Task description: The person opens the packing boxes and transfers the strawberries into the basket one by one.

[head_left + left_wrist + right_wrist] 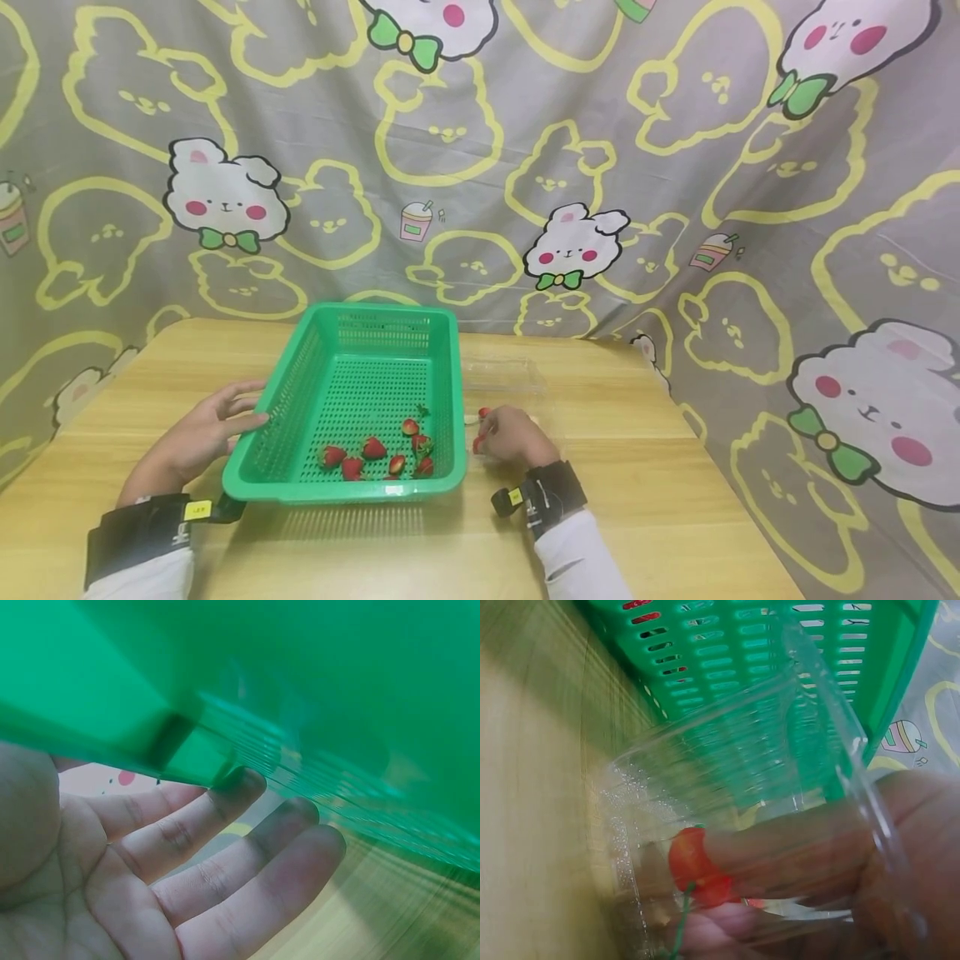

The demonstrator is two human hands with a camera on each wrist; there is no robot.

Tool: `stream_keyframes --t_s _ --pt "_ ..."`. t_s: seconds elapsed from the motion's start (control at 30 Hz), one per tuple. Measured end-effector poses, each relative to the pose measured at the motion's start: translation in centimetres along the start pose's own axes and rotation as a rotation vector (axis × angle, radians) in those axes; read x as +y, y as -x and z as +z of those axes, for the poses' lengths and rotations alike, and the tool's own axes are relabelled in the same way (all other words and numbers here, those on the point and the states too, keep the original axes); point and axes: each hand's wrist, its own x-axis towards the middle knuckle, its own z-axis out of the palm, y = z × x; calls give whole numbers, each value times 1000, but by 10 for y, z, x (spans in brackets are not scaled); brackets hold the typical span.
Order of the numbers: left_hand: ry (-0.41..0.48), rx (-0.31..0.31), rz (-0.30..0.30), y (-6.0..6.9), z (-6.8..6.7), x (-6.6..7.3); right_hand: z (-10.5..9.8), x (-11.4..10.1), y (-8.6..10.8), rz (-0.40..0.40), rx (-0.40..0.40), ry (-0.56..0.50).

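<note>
A green slotted basket (pixel 459 400) holds several strawberries (pixel 373 448), gathered toward its near end. My left hand (pixel 202 433) is at the basket's left side, its thumb by the rim. In the left wrist view, the extended fingers (pixel 255 892) lie along the green wall's underside. To the right of the basket, my right hand (pixel 513 435) reaches into a clear plastic box (pixel 510 375). Through the box's wall, the right wrist view shows a strawberry (pixel 694 866) with a green stem, pinched between fingers and thumb.
Everything stands on a light wooden table (pixel 637 517). A grey curtain (pixel 480 108) with cartoon rabbits hangs behind it and along the right. Another red strawberry (pixel 483 412) shows beside my right hand.
</note>
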Motion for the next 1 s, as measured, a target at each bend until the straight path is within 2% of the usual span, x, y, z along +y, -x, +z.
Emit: stream_keyframes --t_s 0.53,0.8,1.0 --pt "-2 16 14 1 0 -2 1 6 -4 7 30 -194" --pt "21 7 20 1 -1 -1 0 5 -3 30 -9 -326" --pt "9 4 13 1 -1 -1 -2 7 -5 5 -20 -425"
